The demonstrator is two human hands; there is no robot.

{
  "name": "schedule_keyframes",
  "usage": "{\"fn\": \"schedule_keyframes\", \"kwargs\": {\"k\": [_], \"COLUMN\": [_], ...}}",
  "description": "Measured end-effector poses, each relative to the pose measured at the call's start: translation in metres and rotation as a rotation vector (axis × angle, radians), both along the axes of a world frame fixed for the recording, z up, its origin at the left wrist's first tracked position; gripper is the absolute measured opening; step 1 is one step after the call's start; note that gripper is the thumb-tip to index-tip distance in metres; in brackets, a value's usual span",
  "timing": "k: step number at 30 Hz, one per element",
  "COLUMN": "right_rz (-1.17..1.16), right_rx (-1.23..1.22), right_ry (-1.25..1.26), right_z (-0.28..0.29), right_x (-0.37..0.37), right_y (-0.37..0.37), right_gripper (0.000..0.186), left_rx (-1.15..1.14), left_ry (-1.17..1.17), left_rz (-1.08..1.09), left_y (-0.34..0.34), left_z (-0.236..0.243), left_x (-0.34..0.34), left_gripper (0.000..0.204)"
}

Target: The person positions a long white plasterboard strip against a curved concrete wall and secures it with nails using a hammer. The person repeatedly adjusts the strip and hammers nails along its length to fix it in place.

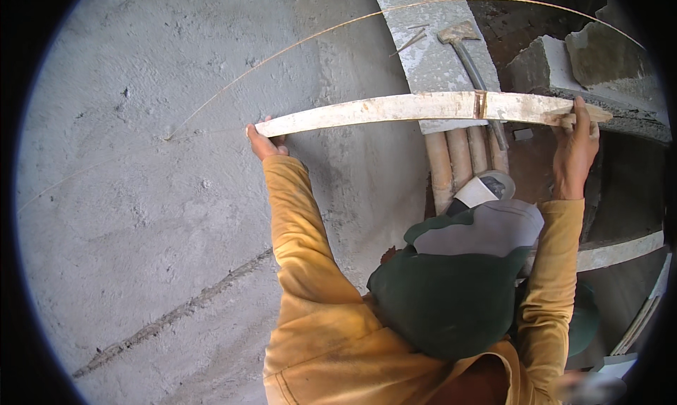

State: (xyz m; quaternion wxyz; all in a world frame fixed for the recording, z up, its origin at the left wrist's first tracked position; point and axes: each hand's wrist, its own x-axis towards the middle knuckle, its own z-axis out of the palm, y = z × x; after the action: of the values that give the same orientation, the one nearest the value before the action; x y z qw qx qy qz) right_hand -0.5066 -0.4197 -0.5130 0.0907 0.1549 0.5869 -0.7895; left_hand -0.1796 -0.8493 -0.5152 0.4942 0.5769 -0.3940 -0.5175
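A co-worker [317,320] in yellow sleeves and a green-and-grey cap holds a long pale board [367,110] horizontally, one hand at each end. Behind the board, a hammer-like tool [463,52] lies on a mottled slab [416,66]. A blurred hand [575,385], apparently my right hand, shows at the lower right edge below the co-worker's arm; its fingers and anything in them cannot be made out. My left hand is out of view.
Rough grey plastered surface [155,229] fills the left, crossed by a thin cord [317,33]. Several pipes [458,155] run below the slab near a round container [497,186]. Broken grey chunks [610,56] are stacked upper right; thin strips [635,324] stand lower right.
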Motion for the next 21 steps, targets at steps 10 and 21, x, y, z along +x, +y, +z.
{"fn": "schedule_keyframes", "kwargs": {"k": [10,21], "right_rz": [0.06,-0.032], "right_rx": [0.035,-0.055], "right_ry": [0.035,0.014], "right_z": [0.003,-0.026], "right_x": [0.0,-0.022], "right_y": [0.007,0.058], "right_gripper": [0.05,0.046], "left_rx": [-0.074,-0.008], "left_ry": [-0.119,0.171], "left_rz": [-0.05,-0.124], "left_y": [0.022,0.062], "left_z": [-0.004,-0.023], "left_x": [0.037,0.038], "left_gripper": [0.041,0.041]}}
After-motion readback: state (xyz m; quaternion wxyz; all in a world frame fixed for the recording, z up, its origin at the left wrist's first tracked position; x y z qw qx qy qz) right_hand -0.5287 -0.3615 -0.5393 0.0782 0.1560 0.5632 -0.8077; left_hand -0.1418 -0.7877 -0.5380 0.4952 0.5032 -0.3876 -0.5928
